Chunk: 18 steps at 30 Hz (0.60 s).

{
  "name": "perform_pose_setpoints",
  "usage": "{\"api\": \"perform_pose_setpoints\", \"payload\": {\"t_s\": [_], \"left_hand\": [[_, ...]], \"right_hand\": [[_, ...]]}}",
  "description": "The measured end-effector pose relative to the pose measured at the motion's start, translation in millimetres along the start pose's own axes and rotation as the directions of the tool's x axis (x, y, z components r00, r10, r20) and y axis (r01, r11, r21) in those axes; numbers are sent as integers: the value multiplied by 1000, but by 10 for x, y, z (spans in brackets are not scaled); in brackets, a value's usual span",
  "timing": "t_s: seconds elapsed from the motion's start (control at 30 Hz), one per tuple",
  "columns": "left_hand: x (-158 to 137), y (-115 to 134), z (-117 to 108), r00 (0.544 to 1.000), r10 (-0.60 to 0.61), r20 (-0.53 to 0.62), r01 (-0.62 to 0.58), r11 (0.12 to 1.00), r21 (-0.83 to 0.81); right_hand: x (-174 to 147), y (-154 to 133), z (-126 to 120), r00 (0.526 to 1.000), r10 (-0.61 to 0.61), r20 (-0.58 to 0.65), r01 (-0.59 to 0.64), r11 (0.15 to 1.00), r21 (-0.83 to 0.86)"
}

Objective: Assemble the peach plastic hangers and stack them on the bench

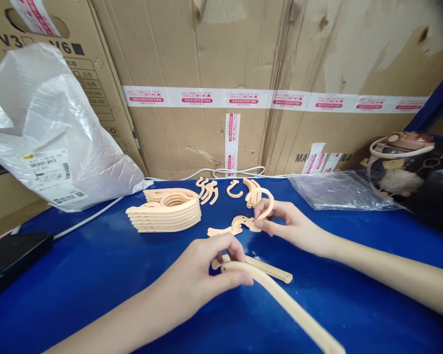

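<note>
My left hand (210,265) pinches the end of a long, curved, cream hanger arm (293,300), whose other end reaches toward the bottom right. Under it, close to the same fingers, lies another hanger arm (273,270); whether they touch it is hidden. Farther back, my right hand (297,226) has thumb and fingers closed on a hanger hook (270,199) with its curve upward. Beside those fingertips sits a small hanger piece with holes (224,231). A neat stack of folded cream hangers (165,221) stands to the left.
Behind lie several loose hooks (208,189), a single hook (235,191) and a bunch of curved pieces (251,189) on the blue table (106,295). Cardboard boxes (191,49) form the back. A white parcel bag (55,132), black device (16,260), clear plastic bag (339,189) and bottle (401,162) flank them.
</note>
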State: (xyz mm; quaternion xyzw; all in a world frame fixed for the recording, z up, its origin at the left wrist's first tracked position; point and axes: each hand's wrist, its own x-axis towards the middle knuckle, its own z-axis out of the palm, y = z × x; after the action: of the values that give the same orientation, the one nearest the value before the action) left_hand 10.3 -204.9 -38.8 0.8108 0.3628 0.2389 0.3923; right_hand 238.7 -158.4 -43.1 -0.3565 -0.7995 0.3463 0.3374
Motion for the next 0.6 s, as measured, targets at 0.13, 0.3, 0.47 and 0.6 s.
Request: {"api": "perform_pose_setpoints", "payload": {"t_s": [0.13,0.3,0.47,0.6], "left_hand": [[25,24,-82,990,-138,18,132,893,-431],[17,49,-113,993,-115,-2,107,935,-339],[-48,43,-46,996,-43,-81,60,971,229],[-76,-24,31,992,66,-108,30,705,708]], "right_hand": [[-17,66,174,985,170,39,-173,917,359],[-24,126,191,976,190,109,-218,873,436],[-15,134,181,976,183,115,-216,860,462],[-10,166,197,976,171,133,-215,823,525]]}}
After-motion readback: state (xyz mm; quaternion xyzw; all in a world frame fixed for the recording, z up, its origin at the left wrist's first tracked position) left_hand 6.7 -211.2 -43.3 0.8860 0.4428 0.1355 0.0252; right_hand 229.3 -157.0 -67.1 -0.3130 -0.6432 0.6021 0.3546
